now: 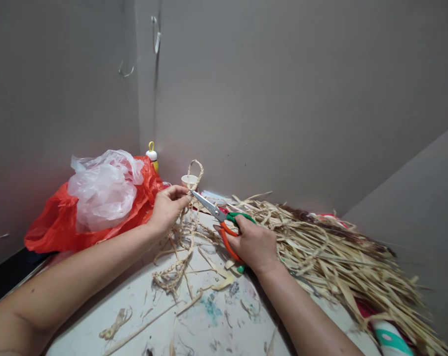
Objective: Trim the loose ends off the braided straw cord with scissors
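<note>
Pinched between the fingers of my left hand point(168, 207) is a braided straw cord point(196, 165). A loop of it stands up above the fingertips, and the rest trails down onto the table in a loose tangle. My right hand point(254, 242) grips scissors point(212, 207) with one green and one orange handle. Their pointed blades look closed or nearly so, and the tip reaches the cord right by my left fingertips. Whether the tip touches the cord I cannot tell.
A large heap of dry straw point(335, 262) covers the right side of the white table point(135, 306). Red and clear plastic bags point(105, 193) lie at the left. Behind my left hand are a paper cup point(188, 180) and a yellow-capped bottle point(151, 154). Straw scraps litter the front.
</note>
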Tool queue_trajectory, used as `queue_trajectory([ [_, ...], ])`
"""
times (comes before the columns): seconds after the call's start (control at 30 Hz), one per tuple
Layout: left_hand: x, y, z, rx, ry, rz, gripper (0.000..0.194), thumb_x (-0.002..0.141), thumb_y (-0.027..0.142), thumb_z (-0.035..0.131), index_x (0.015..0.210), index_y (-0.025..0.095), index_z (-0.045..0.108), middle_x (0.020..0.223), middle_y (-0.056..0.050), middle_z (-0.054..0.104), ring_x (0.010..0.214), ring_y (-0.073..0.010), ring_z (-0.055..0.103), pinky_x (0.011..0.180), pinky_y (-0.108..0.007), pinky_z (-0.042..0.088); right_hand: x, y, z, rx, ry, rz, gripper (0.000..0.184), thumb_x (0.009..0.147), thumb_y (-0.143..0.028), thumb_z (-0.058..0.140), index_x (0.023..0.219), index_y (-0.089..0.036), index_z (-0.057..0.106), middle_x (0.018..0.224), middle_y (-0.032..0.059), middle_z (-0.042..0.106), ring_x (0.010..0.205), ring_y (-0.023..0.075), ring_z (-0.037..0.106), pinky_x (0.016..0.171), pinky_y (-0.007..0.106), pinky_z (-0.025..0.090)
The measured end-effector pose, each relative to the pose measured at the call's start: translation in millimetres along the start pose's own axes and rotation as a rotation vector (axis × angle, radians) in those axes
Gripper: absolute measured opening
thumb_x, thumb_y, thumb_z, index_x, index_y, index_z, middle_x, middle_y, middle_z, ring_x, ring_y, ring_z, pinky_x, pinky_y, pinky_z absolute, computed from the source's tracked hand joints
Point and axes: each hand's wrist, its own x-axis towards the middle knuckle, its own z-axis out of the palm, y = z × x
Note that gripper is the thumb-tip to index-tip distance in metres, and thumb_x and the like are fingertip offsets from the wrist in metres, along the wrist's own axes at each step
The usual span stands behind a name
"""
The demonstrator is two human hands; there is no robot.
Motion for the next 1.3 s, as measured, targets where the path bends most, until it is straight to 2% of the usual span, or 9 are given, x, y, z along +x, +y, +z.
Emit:
queue_trajectory([
  [0.27, -0.6, -3.2, -0.2, -0.028, 0.007, -0.029, 0.011, 0.061, 0.015, 0.07, 0.071, 0.016, 0.065, 0.061, 0.003, 0.059, 0.054, -0.0081, 0.048, 0.054, -0.021, 0.036, 4.6, -2.5, -6.4, 0.022, -0.079, -0.004, 0.046, 0.081, -0.064, 0.046, 0.085, -0.02, 0.058, 0.069, 0.0022, 0.065, 0.061, 0.0158, 0.058, 0.052, 0.026, 0.025],
  [0.6, 0.8, -7.1, -0.1, -0.017, 0.035, -0.06, 0.009, 0.06, 0.015, 0.069, 0.067, 0.015, 0.064, 0.056, 0.004, 0.058, 0.049, -0.0066, 0.045, 0.052, -0.021, 0.035, 4.0, -3.4, -5.5, -0.108, 0.011, -0.033, 0.046, 0.082, -0.063, 0.043, 0.076, -0.019, 0.054, 0.065, 0.0021, 0.06, 0.056, 0.0149, 0.052, 0.054, 0.027, 0.023],
  [1.07, -0.4, -13.5, 1.4, -0.031, 0.062, -0.066, 0.012, 0.059, 0.019, 0.072, 0.065, 0.015, 0.062, 0.054, 0.005, 0.055, 0.049, -0.0069, 0.044, 0.052, -0.021, 0.034, 2.9, -5.8, -4.1, -0.092, -0.017, -0.027, 0.044, 0.081, -0.062, 0.046, 0.079, -0.02, 0.055, 0.066, 0.0021, 0.061, 0.057, 0.0155, 0.054, 0.054, 0.027, 0.023],
  [1.3, 0.1, -16.0, 1.1, -0.067, 0.065, -0.038, 0.011, 0.059, 0.018, 0.071, 0.066, 0.016, 0.064, 0.056, 0.004, 0.057, 0.051, -0.0079, 0.046, 0.054, -0.022, 0.036, 1.4, -11.4, -4.9, -0.09, -0.068, 0.038, 0.051, 0.08, -0.068, 0.041, 0.075, -0.02, 0.057, 0.063, 0.0028, 0.064, 0.052, 0.015, 0.054, 0.051, 0.026, 0.018],
])
